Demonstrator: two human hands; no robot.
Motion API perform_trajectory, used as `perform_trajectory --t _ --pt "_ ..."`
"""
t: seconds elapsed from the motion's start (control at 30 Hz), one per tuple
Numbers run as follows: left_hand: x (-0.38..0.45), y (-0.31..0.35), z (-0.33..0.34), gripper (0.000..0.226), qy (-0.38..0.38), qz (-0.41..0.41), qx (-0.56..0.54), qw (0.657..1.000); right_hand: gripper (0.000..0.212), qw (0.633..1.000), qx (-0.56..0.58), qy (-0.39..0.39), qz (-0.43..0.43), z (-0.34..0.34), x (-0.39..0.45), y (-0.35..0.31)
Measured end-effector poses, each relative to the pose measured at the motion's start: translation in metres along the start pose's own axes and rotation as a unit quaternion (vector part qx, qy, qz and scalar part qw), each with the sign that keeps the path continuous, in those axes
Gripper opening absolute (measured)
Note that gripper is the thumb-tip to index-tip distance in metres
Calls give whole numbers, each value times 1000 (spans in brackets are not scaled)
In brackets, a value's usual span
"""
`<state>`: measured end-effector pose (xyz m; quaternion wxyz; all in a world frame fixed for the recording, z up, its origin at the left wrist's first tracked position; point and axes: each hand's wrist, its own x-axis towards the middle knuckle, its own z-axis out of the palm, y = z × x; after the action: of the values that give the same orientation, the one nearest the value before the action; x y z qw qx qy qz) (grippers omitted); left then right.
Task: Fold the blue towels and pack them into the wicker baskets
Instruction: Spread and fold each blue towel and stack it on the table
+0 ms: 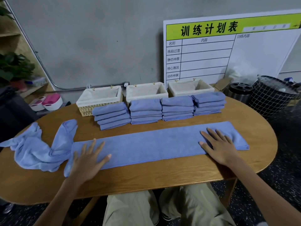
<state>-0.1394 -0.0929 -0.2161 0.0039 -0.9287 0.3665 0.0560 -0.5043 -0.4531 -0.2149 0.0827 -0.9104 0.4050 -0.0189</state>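
My left hand (pixel 88 158) lay flat with fingers straight and spread, palm pressing the left end of a long blue terry towel (pixel 153 144) folded into a narrow strip across the oval wooden table (pixel 146 178). My right hand (pixel 217 144) did the same near the strip's right end, fingers fanned and straight, gripping nothing. Both forearms reached in from the near edge, and I could see my knees in khaki trousers (pixel 138 207) under the table.

Just left of the strip, touching its end, a second blue towel (pixel 37 149) sat crumpled and unfolded, one corner trailing off the table's left side. Beyond the strip stood four stacks of folded blue towels (pixel 161 110) in a row, each several layers high, soft and rounded at the folds. Behind them were three rectangular wicker baskets with cream cloth liners: the left basket (pixel 99 99), the middle basket (pixel 146 92) and the right basket (pixel 189 87); I saw no towels inside them.

Against the grey wall leaned a white board with a green header (pixel 228 46) reading 训练计划表. Its table carried 名称, 内容, 练前过渡, 静态伸展, 核心激活, 动态伸展, and 训练内容 to the right. Beside the table on the right stood a black grid-patterned hamper (pixel 270 98) and a dark metal bin (pixel 240 92). A potted green plant (pixel 14 67) stood on shelving at far left.
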Motion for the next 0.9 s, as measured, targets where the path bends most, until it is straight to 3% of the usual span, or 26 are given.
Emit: perform_trajectory --t 0.1,0.2,0.27,0.33,0.47,0.63,0.9 --pt "0 7 -3 113 33 10 -1 999 74 999 -24 24 -4 -6 1 -18" --pt "19 51 -18 90 94 61 -44 993 84 995 4 54 -85 -12 17 -78" --pt "31 75 -16 71 49 77 -44 995 70 992 7 27 -125 -8 32 -114" --pt "37 76 -8 73 -2 66 -33 997 74 990 -9 -6 -137 6 41 -124" --pt "39 32 -5 103 -4 49 -12 999 79 994 8 -25 -106 15 45 -91" --pt "31 -25 -4 114 13 25 -18 999 69 999 -2 -21 -43 6 45 -45" --pt "29 -29 -5 107 14 39 -21 999 64 1000 -15 -23 7 -4 40 -10"
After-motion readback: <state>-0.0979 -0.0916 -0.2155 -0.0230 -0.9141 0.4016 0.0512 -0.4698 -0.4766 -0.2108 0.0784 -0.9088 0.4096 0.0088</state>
